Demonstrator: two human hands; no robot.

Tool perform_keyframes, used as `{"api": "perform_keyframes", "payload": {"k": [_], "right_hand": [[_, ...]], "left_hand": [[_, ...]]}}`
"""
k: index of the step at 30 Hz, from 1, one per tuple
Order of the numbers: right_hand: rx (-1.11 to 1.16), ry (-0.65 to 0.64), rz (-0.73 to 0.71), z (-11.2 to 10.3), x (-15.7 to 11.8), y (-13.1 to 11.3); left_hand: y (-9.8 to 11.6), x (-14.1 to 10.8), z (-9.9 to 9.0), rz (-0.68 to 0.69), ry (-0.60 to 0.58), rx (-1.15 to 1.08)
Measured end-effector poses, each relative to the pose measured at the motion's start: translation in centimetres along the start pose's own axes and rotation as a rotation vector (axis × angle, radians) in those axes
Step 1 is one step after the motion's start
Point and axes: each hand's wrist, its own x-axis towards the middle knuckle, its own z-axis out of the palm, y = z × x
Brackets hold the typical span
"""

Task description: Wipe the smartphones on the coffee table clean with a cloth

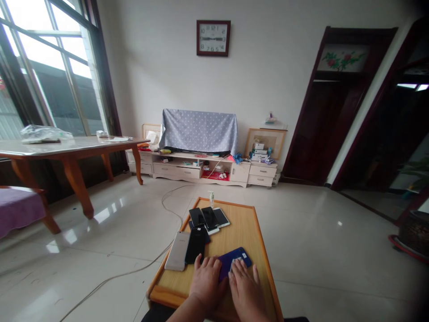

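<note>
Here, glossy oblong blue phone (229,259); right hand (244,284) atop

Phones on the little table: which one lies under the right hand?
The blue-purple phone: it lies apart, while the other phones are bunched together.

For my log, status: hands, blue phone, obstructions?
Left hand on blue phone. Right hand holds pale wipe against it. Possible obstruction: black phone close to left hand.

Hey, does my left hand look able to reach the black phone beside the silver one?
Probably yes: the left hand is beside the black phone, with nothing visible between them, though it seems busy holding the blue phone.
</note>
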Motion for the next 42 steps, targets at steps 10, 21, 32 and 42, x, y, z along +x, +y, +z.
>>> {"api": "perform_keyframes", "payload": {"k": [10,21,32,42], "right_hand": [[0.099,-0.048,-0.057,-1.3,3.1,-2.4],[0.131,-0.072,-0.084,-1.1,0.7,-1.7],[0.212,-0.072,-0.079,-1.9,1.8,-1.9],[0.180,-0.050,-0.079,-1.0,1.2,-1.9]], "left_hand": [[-0.1,0.3,0.1,0.011,-0.005,-0.012],[0.0,0.1,-0.1,0.006,-0.013,0.025],[0.2,0.2,-0.1,0.012,-0.015,-0.013],[0.1,0.2,0.1,-0.006,-0.014,-0.028]]}}
